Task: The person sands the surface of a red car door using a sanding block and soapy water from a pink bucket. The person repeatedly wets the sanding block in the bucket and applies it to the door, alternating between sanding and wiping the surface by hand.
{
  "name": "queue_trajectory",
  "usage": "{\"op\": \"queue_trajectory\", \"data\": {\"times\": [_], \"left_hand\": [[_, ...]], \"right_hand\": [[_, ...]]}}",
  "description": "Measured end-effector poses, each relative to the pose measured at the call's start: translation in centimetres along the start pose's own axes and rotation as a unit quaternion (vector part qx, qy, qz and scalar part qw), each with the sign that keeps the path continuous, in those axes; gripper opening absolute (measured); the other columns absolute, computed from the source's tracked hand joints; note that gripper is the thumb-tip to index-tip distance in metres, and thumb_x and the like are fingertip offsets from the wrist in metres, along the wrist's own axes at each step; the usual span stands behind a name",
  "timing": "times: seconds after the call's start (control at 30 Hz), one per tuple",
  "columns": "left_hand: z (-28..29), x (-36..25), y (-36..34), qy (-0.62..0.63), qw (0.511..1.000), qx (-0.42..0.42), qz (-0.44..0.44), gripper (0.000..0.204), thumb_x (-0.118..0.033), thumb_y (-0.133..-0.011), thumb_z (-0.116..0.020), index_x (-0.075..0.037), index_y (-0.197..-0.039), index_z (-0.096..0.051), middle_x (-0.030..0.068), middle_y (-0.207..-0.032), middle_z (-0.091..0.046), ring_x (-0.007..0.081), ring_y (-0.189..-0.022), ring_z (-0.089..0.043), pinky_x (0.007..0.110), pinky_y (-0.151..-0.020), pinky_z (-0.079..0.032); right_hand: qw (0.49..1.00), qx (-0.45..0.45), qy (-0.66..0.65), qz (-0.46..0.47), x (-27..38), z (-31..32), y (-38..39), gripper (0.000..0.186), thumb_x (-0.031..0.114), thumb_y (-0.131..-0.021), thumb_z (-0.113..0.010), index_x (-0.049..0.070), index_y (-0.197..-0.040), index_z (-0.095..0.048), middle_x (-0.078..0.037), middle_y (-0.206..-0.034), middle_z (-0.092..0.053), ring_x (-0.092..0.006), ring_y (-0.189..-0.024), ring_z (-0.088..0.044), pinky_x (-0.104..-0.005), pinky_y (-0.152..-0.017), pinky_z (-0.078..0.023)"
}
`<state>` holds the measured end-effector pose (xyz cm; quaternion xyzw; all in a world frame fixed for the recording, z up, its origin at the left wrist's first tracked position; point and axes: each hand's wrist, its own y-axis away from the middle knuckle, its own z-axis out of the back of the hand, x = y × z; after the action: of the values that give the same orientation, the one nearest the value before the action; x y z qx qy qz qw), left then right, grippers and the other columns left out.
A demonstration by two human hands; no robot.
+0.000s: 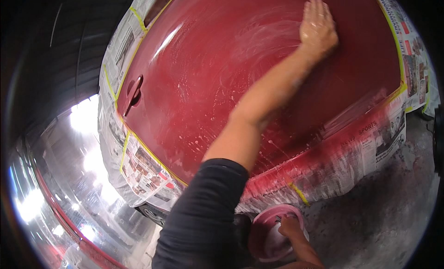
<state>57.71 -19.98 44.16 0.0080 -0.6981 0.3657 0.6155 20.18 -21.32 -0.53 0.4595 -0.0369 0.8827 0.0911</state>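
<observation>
My left hand (pixel 319 28) lies flat on the wet red car door (pixel 185 74), near its upper right, fingers stretched out, with pale streaks and droplets on the paint around it. My black-sleeved arm reaches across the door. Low in the view, my right hand (pixel 287 226) is at a pink basin (pixel 261 250) with pale liquid, its fingers curled round something small and grey that I cannot make out. A door handle (pixel 133 94) sits at the door's left.
Newspaper sheets (pixel 358 146) and yellow tape (pixel 141 139) border the door. A wheel (pixel 152 214) shows below. Grey floor (pixel 374 209) lies at lower right; a glossy car body with a red edge (pixel 55 199) stands at left.
</observation>
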Motion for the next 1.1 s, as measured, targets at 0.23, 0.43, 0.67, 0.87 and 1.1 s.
{"op": "queue_trajectory", "data": {"times": [0.23, 0.43, 0.67, 0.87, 1.1], "left_hand": [[3.0, -8.8, 6.3, 0.077, 0.985, 0.053, -0.146, 0.056, -0.026, -0.085, -0.045, 0.005, -0.13, -0.053, 0.0201, -0.142, -0.046, 0.0325, -0.137, -0.037, 0.046, -0.117, -0.022], [11.2, 0.5, 14.0, 0.277, 0.931, 0.159, -0.179, 0.049, -0.016, -0.084, -0.048, 0.001, -0.129, -0.054, 0.0194, -0.139, -0.05, 0.0308, -0.132, -0.044, 0.043, -0.113, -0.03], [10.5, 16.0, 3.0, -0.062, 0.997, -0.007, 0.046, 0.052, -0.019, -0.089, -0.046, 0.006, -0.135, -0.046, 0.0254, -0.137, -0.048, 0.0385, -0.13, -0.042, 0.051, -0.111, -0.028], [0.6, 10.1, -6.7, 0.007, 0.992, -0.076, 0.099, 0.057, -0.025, -0.093, -0.04, 0.011, -0.137, -0.041, 0.0301, -0.144, -0.039, 0.0405, -0.14, -0.029, 0.051, -0.117, -0.015], [-2.2, -3.7, -7.4, 0.023, 0.999, -0.021, -0.025, 0.053, -0.018, -0.089, -0.042, 0.009, -0.134, -0.045, 0.0245, -0.141, -0.045, 0.0363, -0.135, -0.037, 0.047, -0.115, -0.024]], "right_hand": [[0.999, -0.001, 0.017, -0.031, -0.2, 1.5, 0.3, 0.044, 0.01, -0.075, -0.061, -0.004, -0.116, -0.055, -0.029, -0.11, -0.063, -0.0416, -0.105, -0.061, -0.0465, -0.094, -0.047], [0.999, 0.006, 0.003, -0.044, 0.4, 3.9, 1.4, 0.042, 0.012, -0.077, -0.059, -0.005, -0.115, -0.058, -0.026, -0.114, -0.062, -0.0414, -0.108, -0.06, -0.0461, -0.096, -0.046], [0.998, 0.024, 0.055, 0.008, -0.4, 0.0, -0.3, 0.043, 0.014, -0.078, -0.057, -0.006, -0.115, -0.057, -0.029, -0.108, -0.064, -0.0398, -0.106, -0.062, -0.049, -0.094, -0.047], [0.998, -0.004, 0.055, 0.014, -0.4, 0.0, -0.8, 0.039, 0.017, -0.074, -0.059, -0.003, -0.107, -0.061, -0.024, -0.101, -0.067, -0.039, -0.095, -0.066, -0.0486, -0.085, -0.051], [1.0, -0.016, 0.015, 0.012, -0.7, 1.2, -0.4, 0.039, 0.017, -0.075, -0.059, -0.002, -0.11, -0.059, -0.025, -0.102, -0.066, -0.0388, -0.096, -0.066, -0.049, -0.083, -0.051]]}}
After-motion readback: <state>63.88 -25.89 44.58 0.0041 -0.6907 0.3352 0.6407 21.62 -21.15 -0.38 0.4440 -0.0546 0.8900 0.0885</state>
